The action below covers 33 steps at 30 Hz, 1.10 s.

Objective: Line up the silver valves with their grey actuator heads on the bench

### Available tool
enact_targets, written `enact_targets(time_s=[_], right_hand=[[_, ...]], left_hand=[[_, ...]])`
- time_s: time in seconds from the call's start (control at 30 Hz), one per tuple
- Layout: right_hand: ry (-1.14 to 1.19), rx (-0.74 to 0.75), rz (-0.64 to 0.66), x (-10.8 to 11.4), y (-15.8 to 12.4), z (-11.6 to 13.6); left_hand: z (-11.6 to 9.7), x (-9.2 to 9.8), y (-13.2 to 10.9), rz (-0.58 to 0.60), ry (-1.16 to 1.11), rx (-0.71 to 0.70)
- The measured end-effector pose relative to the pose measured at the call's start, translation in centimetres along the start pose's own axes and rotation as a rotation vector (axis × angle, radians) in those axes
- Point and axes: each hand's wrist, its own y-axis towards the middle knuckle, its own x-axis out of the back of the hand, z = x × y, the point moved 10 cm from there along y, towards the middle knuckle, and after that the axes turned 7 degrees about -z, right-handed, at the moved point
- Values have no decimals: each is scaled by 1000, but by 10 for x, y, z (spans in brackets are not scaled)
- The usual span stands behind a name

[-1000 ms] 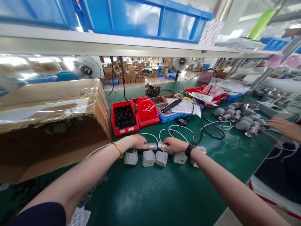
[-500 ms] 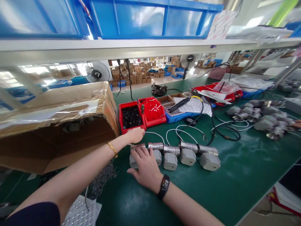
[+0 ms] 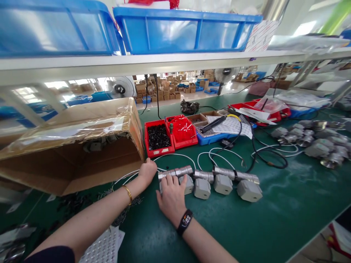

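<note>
A row of several motorized valves, each a grey box with a steel tubular body, lies on the green table. My right hand [image 3: 172, 199] rests over the leftmost motorized valve [image 3: 165, 174], its fingers bent onto the grey box, which they mostly hide. Just left of that valve, my left hand [image 3: 148, 172] is closed beside the white cables [image 3: 131, 174]; whatever its fingers hold is hidden. Beyond it stands a red bin [image 3: 173, 148] of small black parts, with a second red bin [image 3: 189, 144] of red pieces alongside.
An open cardboard box [image 3: 109, 175] lies at the left with grey units inside. More valves [image 3: 320, 148] are piled at the right among black and white cables. A blue tray [image 3: 211, 138] sits behind the row. Blue crates [image 3: 170, 33] stand on a shelf overhead.
My left hand has drawn back from the black-parts bin, toward me and left. My right hand has stayed on the leftmost valve. The camera view has shifted slightly.
</note>
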Motion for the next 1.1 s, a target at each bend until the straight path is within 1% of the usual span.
enact_targets(time_s=[0.07,0.17,0.27,0.37,0.47,0.53,0.6,0.67,0.73,0.8,1.0,1.1], right_hand=[[-4,0,1,-1,-1,-1],[-2,1,-1,-1,-3,-2],[-16,-7,-21,1,-4,-3],[-36,-26,-38,4,-6,-4],[-27,-42,-54,8,-11,-7],[-4,-56,-65,10,-16,-12],[13,-73,-74,12,-20,-19],[20,-77,-86,14,-24,-27],[35,-61,-94,16,-27,-35],[61,-40,-95,19,-29,-42],[64,-20,-83,25,-30,-59],[43,-28,-85,26,-30,-71]], left_hand=[[2,4,3,-4,16,13],[3,19,2,-27,25,9],[2,42,-3,-50,18,-11],[0,69,-9,-36,-11,-42],[-7,97,-13,11,-79,-135],[-13,114,-13,66,-136,-214],[-18,127,-11,133,-188,-274],[-22,135,-7,189,-238,-307],[-28,138,-4,219,-298,-330],[-39,135,-5,216,-380,-346],[-83,110,-27,100,-705,-354],[-102,102,-37,46,-868,-337]])
